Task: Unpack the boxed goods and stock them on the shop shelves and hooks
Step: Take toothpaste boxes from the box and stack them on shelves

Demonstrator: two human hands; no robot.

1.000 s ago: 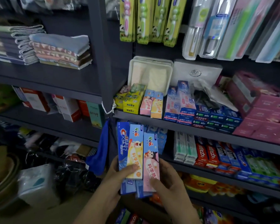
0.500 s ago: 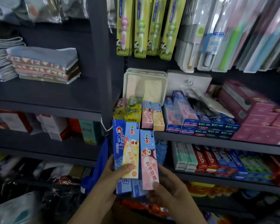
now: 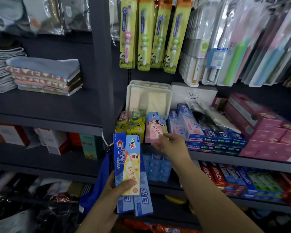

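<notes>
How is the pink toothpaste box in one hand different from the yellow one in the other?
The pink toothpaste box is pinched by the right hand up at the shelf, among matching stock; the yellow toothpaste box is gripped by the left hand lower down, away from the shelf. The pink one is held alone; the yellow one lies atop blue Crest boxes. The pink one leans back; the yellow one faces the camera. Both are slim cartoon-printed cartons.

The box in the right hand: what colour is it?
Pink box, pinched by the right hand; head view.
</notes>
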